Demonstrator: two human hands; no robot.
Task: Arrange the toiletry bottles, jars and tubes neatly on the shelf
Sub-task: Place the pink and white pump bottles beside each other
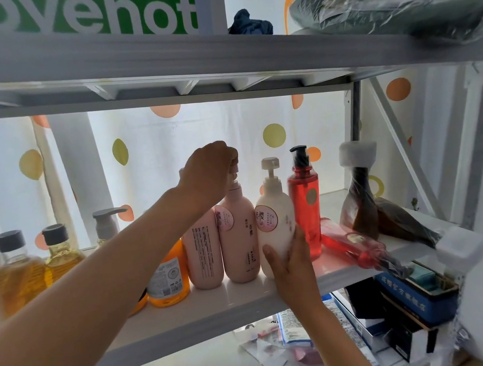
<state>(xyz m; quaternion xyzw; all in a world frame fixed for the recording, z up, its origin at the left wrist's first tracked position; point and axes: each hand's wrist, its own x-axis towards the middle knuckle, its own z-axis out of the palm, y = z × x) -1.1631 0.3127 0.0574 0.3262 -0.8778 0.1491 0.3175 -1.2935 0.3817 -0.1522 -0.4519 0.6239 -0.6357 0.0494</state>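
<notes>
Pink pump bottle (238, 233) top pinched by left hand (211, 175) fingers, right hand (293, 266) fingers gripping cream bottle (274, 225), "ovehot" box (102, 12) above.

A white curtain with orange and yellow-green dots (195, 133) hangs behind two pale pink plastic pump bottles (239, 236), a cream-white pump bottle (273, 212), a translucent red black-pumped bottle (306, 204) and amber-filled, dark-capped glass bottles (21, 272).

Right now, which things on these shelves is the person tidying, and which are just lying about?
Being tidied: pink pump bottle (left hand grips its pump), white pump bottle (right hand holds it), fallen red bottle.

Lying about: dark cloth, blue box.
</notes>
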